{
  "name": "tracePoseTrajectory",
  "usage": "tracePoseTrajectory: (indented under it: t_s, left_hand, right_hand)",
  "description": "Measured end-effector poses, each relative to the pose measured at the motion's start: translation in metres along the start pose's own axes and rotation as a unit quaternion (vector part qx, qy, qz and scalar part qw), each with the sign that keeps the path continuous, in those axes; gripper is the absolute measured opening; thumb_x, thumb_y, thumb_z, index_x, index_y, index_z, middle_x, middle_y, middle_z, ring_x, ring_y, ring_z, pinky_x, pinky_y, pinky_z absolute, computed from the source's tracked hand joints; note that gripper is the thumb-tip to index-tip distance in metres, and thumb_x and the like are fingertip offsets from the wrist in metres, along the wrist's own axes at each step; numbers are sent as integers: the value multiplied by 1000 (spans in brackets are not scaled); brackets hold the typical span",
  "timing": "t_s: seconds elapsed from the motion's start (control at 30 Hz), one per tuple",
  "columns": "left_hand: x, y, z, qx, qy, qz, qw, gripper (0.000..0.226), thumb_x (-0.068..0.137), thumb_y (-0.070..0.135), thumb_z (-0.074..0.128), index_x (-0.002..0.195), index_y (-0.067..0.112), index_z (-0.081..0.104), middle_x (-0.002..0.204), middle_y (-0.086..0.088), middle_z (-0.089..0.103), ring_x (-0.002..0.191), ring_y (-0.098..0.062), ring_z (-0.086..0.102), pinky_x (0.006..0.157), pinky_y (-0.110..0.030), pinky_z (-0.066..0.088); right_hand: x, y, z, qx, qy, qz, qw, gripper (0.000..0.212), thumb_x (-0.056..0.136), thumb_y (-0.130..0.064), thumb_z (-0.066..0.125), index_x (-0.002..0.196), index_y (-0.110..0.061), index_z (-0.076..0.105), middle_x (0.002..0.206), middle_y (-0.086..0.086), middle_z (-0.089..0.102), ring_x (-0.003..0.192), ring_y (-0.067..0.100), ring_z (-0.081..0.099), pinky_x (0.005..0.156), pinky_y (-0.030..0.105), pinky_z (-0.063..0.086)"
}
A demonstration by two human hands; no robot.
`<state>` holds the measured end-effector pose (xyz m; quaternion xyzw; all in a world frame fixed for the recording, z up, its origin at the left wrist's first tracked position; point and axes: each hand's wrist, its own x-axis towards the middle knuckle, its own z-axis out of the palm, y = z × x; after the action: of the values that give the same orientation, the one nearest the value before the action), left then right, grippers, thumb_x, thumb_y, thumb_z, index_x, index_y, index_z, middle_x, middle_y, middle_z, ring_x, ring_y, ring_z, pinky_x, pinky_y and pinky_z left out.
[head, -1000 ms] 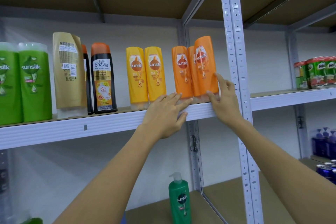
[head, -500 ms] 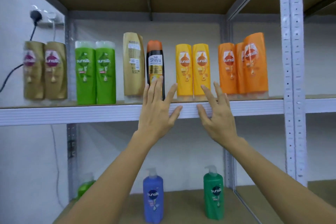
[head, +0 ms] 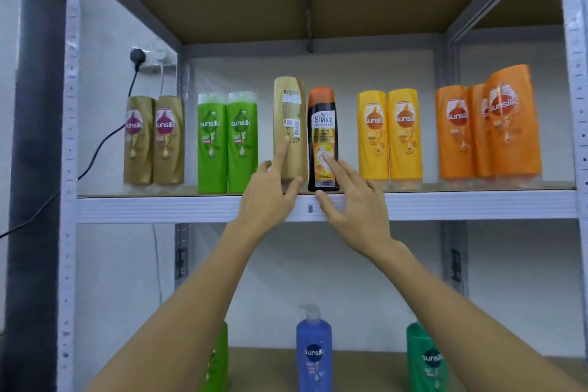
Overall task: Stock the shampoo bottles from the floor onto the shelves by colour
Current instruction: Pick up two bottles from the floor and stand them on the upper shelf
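On the lower shelf (head: 366,360), nearest the viewer, pump bottles (head: 314,350) stand upright. Above, both arms reach up to the middle shelf (head: 159,207). Left hand (head: 270,191): fingers extended, index on the beige bottle (head: 288,127), gripping nothing. Right hand (head: 353,200): open, index on the black bottle (head: 323,140). Probable purpose: aligning fronts. Behind, bottles stand grouped by colour: gold, green, yellow, orange (head: 486,127).
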<state>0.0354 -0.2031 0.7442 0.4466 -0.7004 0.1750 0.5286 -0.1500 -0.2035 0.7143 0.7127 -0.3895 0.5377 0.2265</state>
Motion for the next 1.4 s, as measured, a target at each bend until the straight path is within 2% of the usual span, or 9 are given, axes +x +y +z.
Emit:
tracePoseTrajectory:
  t_s: [0.07,0.23,0.33,0.43,0.63,0.83,1.07,1.2,1.4]
  left_hand:
    - [0,-1,0,-4,-1,8,1000,82,97,40,58,157,47,3,120,-13,61,100,-27,62,86,-42,53]
    - [3,-4,-1,-64,1,7,998,82,93,35,67,153,53,14,105,-5,67,83,-19,61,82,-48,56]
    - [4,-7,-6,-64,3,11,998,83,91,37,68,151,57,15,112,-7,65,95,-21,63,88,-48,55]
    - [3,-17,-16,-35,19,16,999,83,91,39,68,151,58,14,110,-6,63,95,-22,62,86,-46,55]
    - [-5,-54,-48,-1,46,8,999,82,92,39,68,153,55,14,118,-8,62,102,-21,59,90,-42,53]
    - [-18,-93,-83,31,76,-12,997,81,92,34,69,155,49,19,107,-6,60,95,-19,57,83,-31,46]
    - [-30,-142,-129,60,102,-45,992,79,94,32,67,153,53,20,125,-7,59,105,-20,58,89,-34,50]
    - [-32,-172,-151,84,110,-70,988,77,95,29,66,155,46,21,117,-9,60,96,-20,58,84,-32,51]
    - [-34,-201,-171,95,110,-105,984,77,98,26,62,155,48,15,125,-5,59,99,-17,60,82,-30,51]
  right_hand:
    - [0,1,1,-7,0,1,1000,61,99,-51,49,156,-37,31,158,-3,42,139,13,44,111,37,31]
    - [-2,-3,3,-30,0,-3,1000,63,95,-57,46,154,-42,31,155,-4,45,137,13,47,107,38,31]
    - [-4,-10,7,-41,2,-6,999,63,95,-57,46,154,-42,32,153,-4,49,136,13,48,106,38,28]
    - [-3,-19,14,-49,-6,-12,999,61,96,-56,47,154,-42,32,149,-7,52,131,13,50,104,37,27]
    - [7,-55,30,-51,-94,-101,989,64,102,-47,46,159,-35,20,138,-6,58,125,17,51,103,37,31]
    - [22,-103,61,-71,-120,-102,985,65,105,-45,38,160,-35,4,120,0,63,115,24,54,98,40,35]
    - [32,-162,103,-53,-123,-110,985,65,103,-49,41,159,-37,11,121,-1,65,114,24,57,91,39,34]
    - [36,-191,126,-36,-109,-95,989,58,104,-45,41,158,-35,23,119,1,67,114,25,57,93,38,33]
    - [37,-222,155,-7,-80,-104,991,57,103,-45,44,156,-34,26,122,-2,68,115,24,59,90,37,34]
